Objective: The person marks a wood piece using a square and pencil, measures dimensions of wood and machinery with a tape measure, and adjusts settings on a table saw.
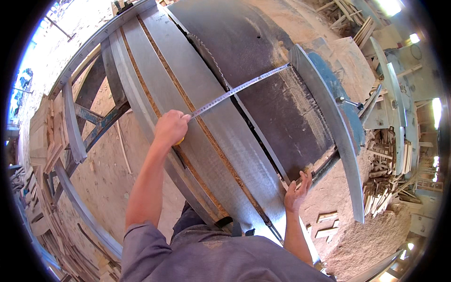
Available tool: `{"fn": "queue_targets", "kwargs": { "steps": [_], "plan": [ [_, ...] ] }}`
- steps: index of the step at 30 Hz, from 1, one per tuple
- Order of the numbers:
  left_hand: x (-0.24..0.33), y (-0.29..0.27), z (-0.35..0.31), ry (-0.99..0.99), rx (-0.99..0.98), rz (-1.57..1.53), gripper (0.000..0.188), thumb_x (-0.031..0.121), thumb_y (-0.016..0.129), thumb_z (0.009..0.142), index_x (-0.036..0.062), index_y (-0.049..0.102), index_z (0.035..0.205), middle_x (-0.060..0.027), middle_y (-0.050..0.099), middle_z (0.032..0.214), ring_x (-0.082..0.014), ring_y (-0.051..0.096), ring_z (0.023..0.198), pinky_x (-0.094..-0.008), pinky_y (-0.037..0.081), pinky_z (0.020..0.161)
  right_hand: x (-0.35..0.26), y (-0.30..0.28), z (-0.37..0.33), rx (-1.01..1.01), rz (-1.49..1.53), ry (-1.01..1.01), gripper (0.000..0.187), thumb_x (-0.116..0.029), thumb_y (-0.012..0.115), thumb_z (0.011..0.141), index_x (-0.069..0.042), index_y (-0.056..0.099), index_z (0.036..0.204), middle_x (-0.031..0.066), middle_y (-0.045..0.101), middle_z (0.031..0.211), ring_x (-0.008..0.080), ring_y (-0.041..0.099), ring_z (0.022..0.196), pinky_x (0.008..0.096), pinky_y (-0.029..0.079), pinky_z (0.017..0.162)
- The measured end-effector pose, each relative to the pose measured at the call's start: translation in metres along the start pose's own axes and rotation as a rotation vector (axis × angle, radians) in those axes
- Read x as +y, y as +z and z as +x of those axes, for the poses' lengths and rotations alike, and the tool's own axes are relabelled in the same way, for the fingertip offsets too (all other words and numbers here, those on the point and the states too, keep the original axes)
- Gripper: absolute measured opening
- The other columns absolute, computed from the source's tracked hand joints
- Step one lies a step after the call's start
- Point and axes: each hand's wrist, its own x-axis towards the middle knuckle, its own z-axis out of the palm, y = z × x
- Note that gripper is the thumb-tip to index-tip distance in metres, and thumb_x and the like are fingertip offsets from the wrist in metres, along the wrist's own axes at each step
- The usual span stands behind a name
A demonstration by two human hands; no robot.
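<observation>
My left hand point(171, 128) is closed around a tape measure, with a bit of its yellow case showing under the fingers. From that hand the pale tape blade point(249, 84) runs out across a metal saw table point(213, 61). Its far end meets a long metal fence point(324, 108) on the right. The tape crosses over a toothed saw blade point(206, 58) that stands up in the table's slot. My right hand point(295, 193) rests at the table's near right edge, fingers stretched out and apart, with no object seen in it.
A metal rail frame point(96, 120) extends off to the left. A bolt with a dark knob point(350, 102) sticks out behind the fence. Wood offcuts point(383, 188) are piled at the right beside a heap of sawdust point(376, 239). More wood strips lie along the left.
</observation>
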Motion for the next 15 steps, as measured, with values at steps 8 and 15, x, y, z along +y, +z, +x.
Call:
{"fn": "queue_targets", "kwargs": {
  "steps": [8, 15],
  "plan": [
    [0.018, 0.003, 0.016, -0.066, -0.002, 0.075, 0.036, 0.034, 0.064, 0.097, 0.0014, 0.075, 0.086, -0.0244, 0.073, 0.092, -0.0443, 0.069, 0.093, -0.0530, 0.051, 0.083, -0.007, -0.003, 0.003, -0.025, 0.015, 0.026, 0.048, 0.004, 0.054, 0.084, 0.003, 0.051, 0.132, 0.0280, 0.037, 0.150, 0.0474, 0.036, 0.143, 0.0551, 0.034, 0.117],
    [0.016, 0.005, 0.018, -0.059, 0.049, 0.055, 0.040, 0.036, 0.064, 0.097, 0.0001, 0.072, 0.081, -0.0241, 0.071, 0.085, -0.0452, 0.067, 0.086, -0.0526, 0.050, 0.077, -0.005, -0.002, 0.004, -0.014, 0.049, 0.035, 0.047, 0.004, 0.053, 0.083, 0.002, 0.051, 0.131, 0.0263, 0.037, 0.151, 0.0467, 0.036, 0.143, 0.0548, 0.034, 0.117]
  ]
}}
